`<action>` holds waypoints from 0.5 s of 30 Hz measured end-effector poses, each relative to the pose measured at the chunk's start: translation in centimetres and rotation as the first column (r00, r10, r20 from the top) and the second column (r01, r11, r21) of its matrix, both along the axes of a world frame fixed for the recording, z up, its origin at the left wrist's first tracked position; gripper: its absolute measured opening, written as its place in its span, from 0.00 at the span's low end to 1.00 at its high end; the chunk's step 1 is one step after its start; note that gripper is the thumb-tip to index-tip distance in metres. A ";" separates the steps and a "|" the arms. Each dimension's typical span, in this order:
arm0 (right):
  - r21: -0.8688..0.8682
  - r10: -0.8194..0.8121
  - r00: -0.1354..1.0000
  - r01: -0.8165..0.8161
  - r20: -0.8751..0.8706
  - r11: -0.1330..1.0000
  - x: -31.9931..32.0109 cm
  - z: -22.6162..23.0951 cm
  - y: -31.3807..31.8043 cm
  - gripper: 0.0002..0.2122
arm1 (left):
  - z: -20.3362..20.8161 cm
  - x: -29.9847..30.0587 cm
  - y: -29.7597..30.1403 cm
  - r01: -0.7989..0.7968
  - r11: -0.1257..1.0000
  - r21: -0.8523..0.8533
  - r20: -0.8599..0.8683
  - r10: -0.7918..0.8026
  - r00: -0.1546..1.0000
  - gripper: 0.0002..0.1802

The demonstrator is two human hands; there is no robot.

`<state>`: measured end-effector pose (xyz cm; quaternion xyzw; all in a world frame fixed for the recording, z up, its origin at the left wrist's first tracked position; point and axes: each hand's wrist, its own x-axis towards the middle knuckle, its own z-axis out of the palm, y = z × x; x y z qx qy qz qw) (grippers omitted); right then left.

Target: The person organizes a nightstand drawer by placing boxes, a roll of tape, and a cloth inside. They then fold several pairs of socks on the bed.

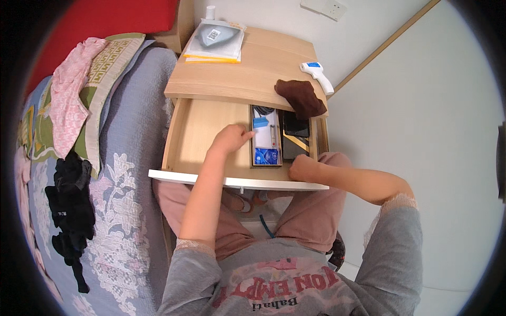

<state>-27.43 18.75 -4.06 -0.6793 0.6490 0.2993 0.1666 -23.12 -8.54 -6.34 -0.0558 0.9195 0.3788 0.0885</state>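
Between the hands, both curled, grip unclear, lies an open narrow box.

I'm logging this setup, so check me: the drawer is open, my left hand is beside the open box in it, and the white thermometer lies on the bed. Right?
Not quite: the head view shows the white thermometer on the nightstand. The drawer is open, and your left hand is beside the open box in it.
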 end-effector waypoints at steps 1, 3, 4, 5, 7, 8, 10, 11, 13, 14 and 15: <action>-0.006 -0.030 1.000 0.030 0.007 1.000 0.1 0.2 -0.1 0.05 | 0.5 0.1 0.1 0.002 1.000 -0.007 0.012 -0.002 1.000 0.30; -0.019 -0.002 1.000 0.002 0.016 1.000 0.1 0.8 -0.2 0.05 | 1.6 0.4 0.2 0.008 1.000 -0.022 0.038 -0.007 0.999 0.30; -0.029 -0.004 1.000 0.005 0.009 1.000 0.2 1.0 -0.1 0.05 | 1.3 0.5 0.2 0.004 0.997 -0.075 0.013 -0.003 1.000 0.30; -0.038 -0.007 1.000 0.008 0.003 0.999 0.3 1.2 0.0 0.04 | 1.1 0.4 0.2 0.001 0.997 -0.079 -0.002 -0.002 1.000 0.29; -0.086 -0.062 0.998 0.062 -0.003 0.994 0.3 1.0 0.3 0.04 | 0.6 0.2 0.0 -0.003 0.996 -0.087 -0.031 0.000 1.000 0.29; -0.109 -0.090 0.996 0.089 -0.004 0.990 0.3 1.0 0.4 0.04 | 0.3 0.0 0.1 -0.006 0.998 -0.065 -0.023 0.004 1.000 0.29; -0.063 -0.057 0.998 0.057 0.000 0.996 0.4 1.8 0.1 0.05 | 0.0 0.0 0.1 -0.013 1.000 -0.024 -0.004 0.013 1.000 0.29; -0.041 -0.040 0.999 0.040 0.005 0.998 0.5 2.2 -0.1 0.05 | 0.1 0.0 0.0 -0.015 1.000 -0.023 -0.001 0.015 1.000 0.29; -0.063 0.000 0.999 0.002 0.036 0.998 0.3 1.9 0.0 0.05 | 0.4 0.2 0.1 -0.015 1.000 -0.020 0.002 0.015 1.000 0.29; -0.075 0.019 0.999 -0.015 0.051 0.997 0.2 1.8 0.1 0.05 | 0.1 0.1 0.1 -0.010 1.000 -0.003 -0.010 0.010 1.000 0.30; -0.070 0.013 0.999 -0.010 0.045 0.997 0.1 1.7 0.2 0.05 | -0.5 -0.1 0.1 -0.005 1.000 0.013 -0.022 0.005 1.000 0.30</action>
